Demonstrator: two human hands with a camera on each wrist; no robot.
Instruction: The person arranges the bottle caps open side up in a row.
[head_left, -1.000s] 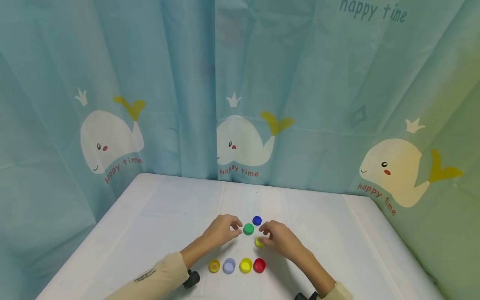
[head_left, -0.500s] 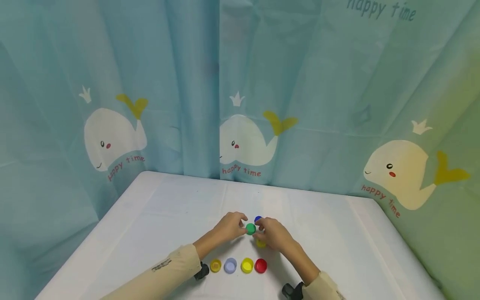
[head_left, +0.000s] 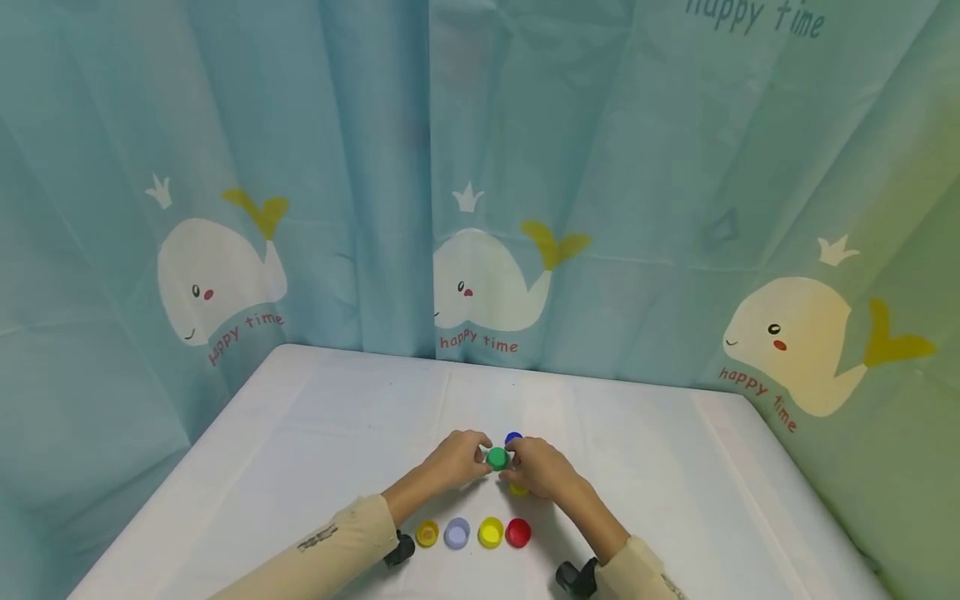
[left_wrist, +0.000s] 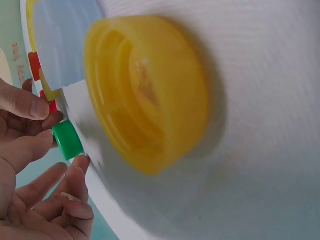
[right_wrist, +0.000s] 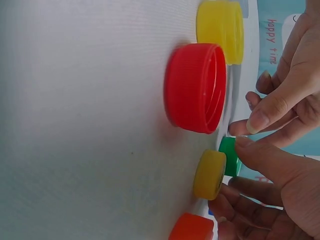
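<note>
A green bottle cap (head_left: 497,459) stands on the table between both hands. My left hand (head_left: 459,458) has its thumb and fingers curled at the cap's left side, pinching it. From the right, my right hand (head_left: 546,468) grips the same cap with thumb and curled fingers. In the right wrist view the green cap (right_wrist: 229,156) shows between thumb and fingers. Just behind is a blue cap (head_left: 513,438), partly covered by right fingertips. A yellow cap (head_left: 519,490) peeks out below the right hand.
Nearer the person, a row of upturned caps holds a golden-yellow cap (head_left: 427,534), a pale lavender cap (head_left: 457,534), a yellow cap (head_left: 491,532) and a red cap (head_left: 518,533). An orange cap (right_wrist: 192,229) shows low in the right wrist view. A curtain (head_left: 637,333) hangs behind the table.
Both hands have come inward from either side to the green cap, the right one moving left past the yellow cap. The caps stay where they were.
</note>
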